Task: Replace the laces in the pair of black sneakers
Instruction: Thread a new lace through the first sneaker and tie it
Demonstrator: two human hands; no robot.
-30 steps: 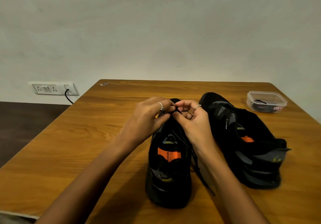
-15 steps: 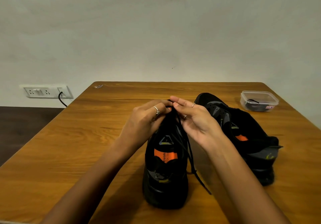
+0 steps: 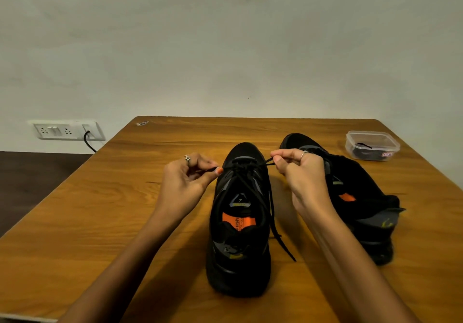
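A black sneaker (image 3: 239,222) with an orange insole label stands in the middle of the wooden table (image 3: 100,209), toe pointing away from me. A black lace (image 3: 250,172) crosses its upper eyelets and one end trails down the right side onto the table. My left hand (image 3: 186,182) pinches one part of the lace to the left of the toe. My right hand (image 3: 298,169) pinches another part to the right. The second black sneaker (image 3: 360,197) lies behind my right hand, partly hidden by my forearm.
A clear plastic container (image 3: 372,145) holding something dark sits at the table's far right. A wall socket plate (image 3: 66,130) with a black cable is on the wall to the left. The table's far edge meets a plain wall.
My hands were together over the sneaker's toe; now they have pulled apart to the left and right, drawing the lace out sideways. The camera view shifted slightly.
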